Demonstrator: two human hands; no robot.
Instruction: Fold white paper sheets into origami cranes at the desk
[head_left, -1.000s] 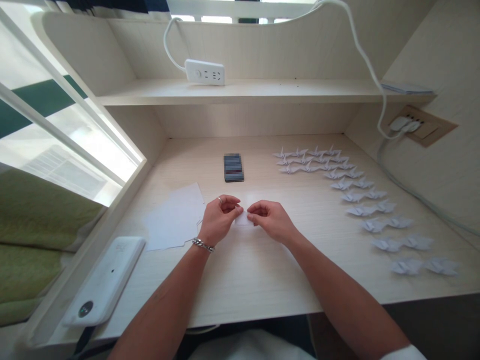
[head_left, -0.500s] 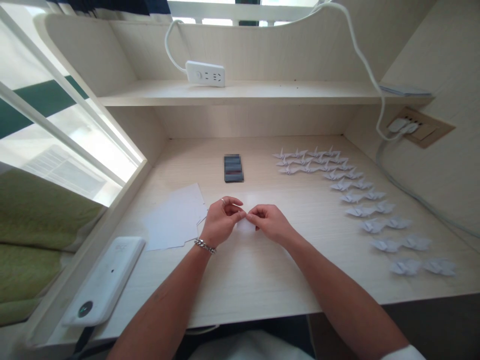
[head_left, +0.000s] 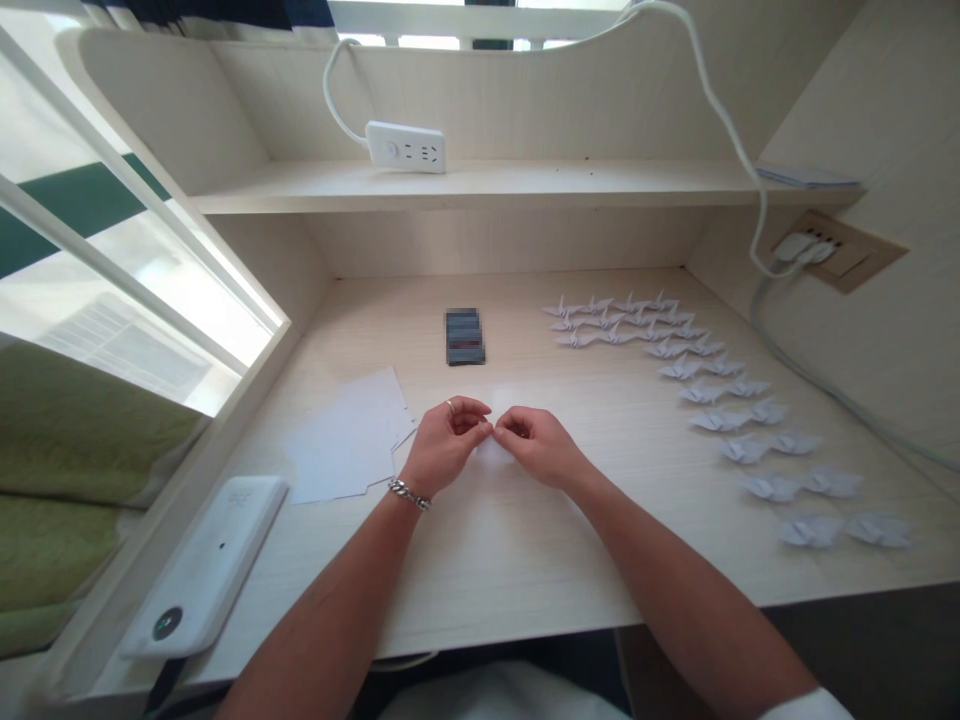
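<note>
Over the middle of the desk, my left hand [head_left: 448, 437] and my right hand [head_left: 541, 443] meet with their fingertips close together. Both pinch a small piece of white paper [head_left: 493, 452], mostly hidden behind the fingers and pale against the desk, so its folds cannot be made out. A ring and a chain bracelet are on the left hand and wrist. To the left lies a stack of white paper sheets [head_left: 341, 440]. On the right stand rows of folded white paper cranes [head_left: 724, 420].
A dark, blurred-out rectangular object [head_left: 465, 337] lies beyond my hands. At the left edge is a white device [head_left: 206, 565] with a dark cable. A power strip [head_left: 406, 147] rests on the shelf [head_left: 517, 180], and a white cable runs to the wall socket [head_left: 840, 250].
The small paper between my hands shows less of its surface than before. My fingers have shifted only slightly, and the camera view has moved a little.
</note>
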